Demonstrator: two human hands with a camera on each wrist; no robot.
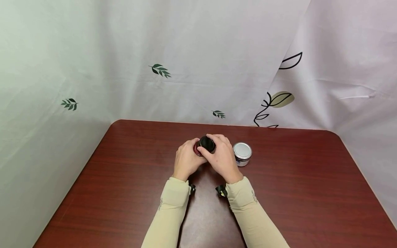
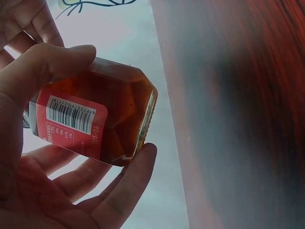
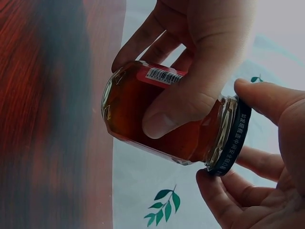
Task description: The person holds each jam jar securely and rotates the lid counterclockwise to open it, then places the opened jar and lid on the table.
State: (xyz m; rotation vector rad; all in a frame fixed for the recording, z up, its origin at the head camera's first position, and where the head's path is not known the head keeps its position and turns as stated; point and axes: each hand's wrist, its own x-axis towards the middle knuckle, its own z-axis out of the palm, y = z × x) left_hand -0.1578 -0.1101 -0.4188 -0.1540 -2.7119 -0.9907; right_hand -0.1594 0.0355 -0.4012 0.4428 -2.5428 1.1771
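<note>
My left hand grips the body of a faceted glass jar with amber-brown contents. A red label with a barcode wraps part of its side. On the jar's mouth sits a black lid with pale lettering along its edge, and threaded glass shows just beside it. My right hand pinches this lid round its rim, thumb on one side and fingers on the other. In the right wrist view the left thumb presses along the jar's side. The jar is held up over the table, its base clear of the surface.
Just right of my right hand stands a short round can with a silvery top. The dark red wooden table has rounded far corners. Behind it hangs a pale cloth printed with leaves.
</note>
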